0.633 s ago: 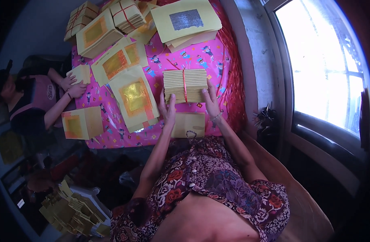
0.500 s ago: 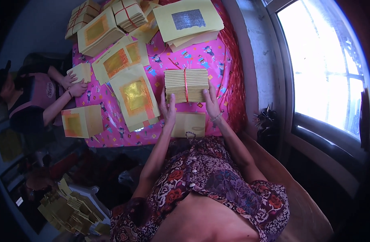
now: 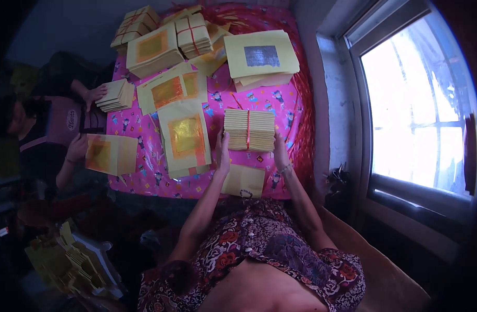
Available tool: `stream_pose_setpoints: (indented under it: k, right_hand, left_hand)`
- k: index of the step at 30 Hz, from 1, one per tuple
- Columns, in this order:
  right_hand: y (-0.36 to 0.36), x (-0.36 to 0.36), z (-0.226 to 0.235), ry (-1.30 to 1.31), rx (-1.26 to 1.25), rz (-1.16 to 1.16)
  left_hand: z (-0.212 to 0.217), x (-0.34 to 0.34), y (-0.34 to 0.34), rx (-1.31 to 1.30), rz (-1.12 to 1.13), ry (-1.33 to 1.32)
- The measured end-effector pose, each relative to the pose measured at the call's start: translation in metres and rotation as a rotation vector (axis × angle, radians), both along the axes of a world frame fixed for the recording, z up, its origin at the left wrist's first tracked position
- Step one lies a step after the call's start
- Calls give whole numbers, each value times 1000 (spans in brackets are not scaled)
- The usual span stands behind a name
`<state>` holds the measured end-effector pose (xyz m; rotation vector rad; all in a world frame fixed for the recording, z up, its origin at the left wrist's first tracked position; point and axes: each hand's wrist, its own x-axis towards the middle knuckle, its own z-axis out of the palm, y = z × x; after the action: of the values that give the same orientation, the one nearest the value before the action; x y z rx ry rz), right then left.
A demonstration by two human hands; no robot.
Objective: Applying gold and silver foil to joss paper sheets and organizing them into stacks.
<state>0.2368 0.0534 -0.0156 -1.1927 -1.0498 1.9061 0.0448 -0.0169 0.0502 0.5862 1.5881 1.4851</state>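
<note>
A block of folded yellow paper sheets (image 3: 235, 130), tied round the middle with a red string (image 3: 248, 132), is upright on the pink table cover in front of me. My left hand (image 3: 223, 152) presses against its left side, and my right hand (image 3: 281, 151) against its right. Between my palms the block is held, folded edges towards me. Closer to my body lies a flat yellow paper piece (image 3: 243, 180), near the beaded bracelet-like loop (image 3: 246, 193) at the table's edge.
Left of the block lie yellow sheets with orange and gold squares (image 3: 186, 136). Behind stand tied bundles (image 3: 193, 35) and a tall stack with a grey square (image 3: 262, 56). Red strings (image 3: 304, 104) hang along the right edge. A co-worker (image 3: 56, 125) handles paper at the left.
My view has shifted, so the table sits lower and further right in it. My hands stay on the block. One co-worker's hand has moved from the small stack to the nearer printed sheets.
</note>
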Motion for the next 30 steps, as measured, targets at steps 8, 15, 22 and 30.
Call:
stream_pose_setpoints:
  k: [8, 15, 22, 30]
  right_hand:
    - [6, -9, 95, -123, 321, 31]
    - [39, -37, 181, -98, 626, 126]
    - [57, -64, 186, 330, 376, 142]
    - [60, -89, 218, -67, 947, 154]
  left_hand:
    - [-8, -15, -7, 180, 16, -290]
    - [66, -22, -11, 396, 31, -510]
    - [126, -39, 4, 539, 63, 57]
    - [132, -93, 27, 321, 95, -204]
